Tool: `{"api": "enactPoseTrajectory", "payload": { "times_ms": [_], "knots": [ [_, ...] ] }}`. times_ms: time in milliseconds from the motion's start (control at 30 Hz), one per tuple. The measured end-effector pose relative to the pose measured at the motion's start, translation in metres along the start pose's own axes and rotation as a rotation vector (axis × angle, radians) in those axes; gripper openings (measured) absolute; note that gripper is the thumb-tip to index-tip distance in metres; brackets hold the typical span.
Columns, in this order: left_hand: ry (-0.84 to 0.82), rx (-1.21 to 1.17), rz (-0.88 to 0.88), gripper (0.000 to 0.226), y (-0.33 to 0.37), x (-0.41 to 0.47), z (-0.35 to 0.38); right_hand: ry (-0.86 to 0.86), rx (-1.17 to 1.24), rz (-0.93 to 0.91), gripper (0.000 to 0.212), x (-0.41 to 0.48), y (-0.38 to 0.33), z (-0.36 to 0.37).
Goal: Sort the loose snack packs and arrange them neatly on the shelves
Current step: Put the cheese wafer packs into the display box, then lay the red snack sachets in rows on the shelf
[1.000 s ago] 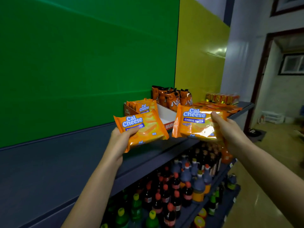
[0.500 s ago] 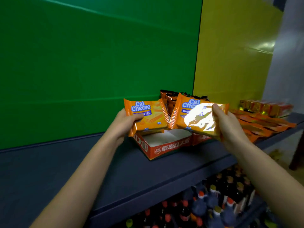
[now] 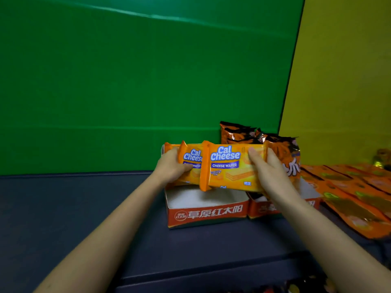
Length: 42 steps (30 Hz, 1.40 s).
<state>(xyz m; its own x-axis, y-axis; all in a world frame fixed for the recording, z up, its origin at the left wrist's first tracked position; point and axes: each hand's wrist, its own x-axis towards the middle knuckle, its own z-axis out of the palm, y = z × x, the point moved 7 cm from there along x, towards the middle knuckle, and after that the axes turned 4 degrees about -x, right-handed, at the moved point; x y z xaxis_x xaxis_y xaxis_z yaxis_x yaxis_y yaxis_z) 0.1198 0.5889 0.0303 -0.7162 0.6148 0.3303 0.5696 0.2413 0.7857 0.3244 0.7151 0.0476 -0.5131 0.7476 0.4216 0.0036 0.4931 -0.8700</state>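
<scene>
Both orange foil Cal Cheese wafer packs have dropped and closed together since half a second ago. The right pack now overlaps the front of the left pack, and both are upright just above the open red-and-white cardboard tray on the dark blue shelf. My left hand pinches its pack at the left edge, and my right hand grips the other by its right end. I judge this the filing step. Next I must lower them on edge into the tray, square them and let go, keeping clear of the dark orange crinkled bags behind.
</scene>
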Motion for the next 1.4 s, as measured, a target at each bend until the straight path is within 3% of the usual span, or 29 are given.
{"api": "enactPoseTrajectory", "payload": {
  "times_ms": [133, 300, 467, 633, 833, 1033, 1133, 1233, 1400],
  "knots": [
    [0.112, 0.337, 0.001, 0.064, -0.009, 0.001, -0.015, -0.088, 0.005, -0.041, 0.019, 0.006, 0.001, 0.020],
    [0.107, 0.484, 0.043, 0.064, -0.011, -0.002, -0.016, -0.214, -0.038, -0.056, 0.026, 0.011, 0.002, 0.047],
    [0.132, 0.327, 0.065, 0.065, -0.012, -0.006, -0.034, -0.385, -0.021, -0.039, 0.026, 0.012, 0.007, 0.075],
    [0.148, 0.196, 0.167, 0.025, -0.017, -0.010, -0.046, -0.485, -0.122, -0.089, 0.035, 0.012, 0.006, 0.088],
    [0.364, 0.498, 0.260, 0.018, -0.019, -0.037, -0.075, -0.388, -0.534, -0.293, 0.037, 0.022, -0.003, 0.085],
    [0.318, 0.821, 0.272, 0.022, -0.029, -0.063, -0.091, -0.295, -0.923, -0.465, 0.040, 0.022, -0.005, 0.093],
    [0.362, 0.882, 0.260, 0.020, -0.037, -0.079, -0.107, -0.140, -1.139, -0.692, 0.038, 0.007, -0.027, 0.100],
    [0.438, 0.898, 0.227, 0.020, -0.043, -0.100, -0.126, -0.164, -1.020, -0.787, 0.030, -0.022, -0.063, 0.123],
    [0.502, 0.900, 0.158, 0.019, -0.065, -0.142, -0.173, -0.403, -0.796, -0.861, 0.026, -0.076, -0.105, 0.195]
  ]
}}
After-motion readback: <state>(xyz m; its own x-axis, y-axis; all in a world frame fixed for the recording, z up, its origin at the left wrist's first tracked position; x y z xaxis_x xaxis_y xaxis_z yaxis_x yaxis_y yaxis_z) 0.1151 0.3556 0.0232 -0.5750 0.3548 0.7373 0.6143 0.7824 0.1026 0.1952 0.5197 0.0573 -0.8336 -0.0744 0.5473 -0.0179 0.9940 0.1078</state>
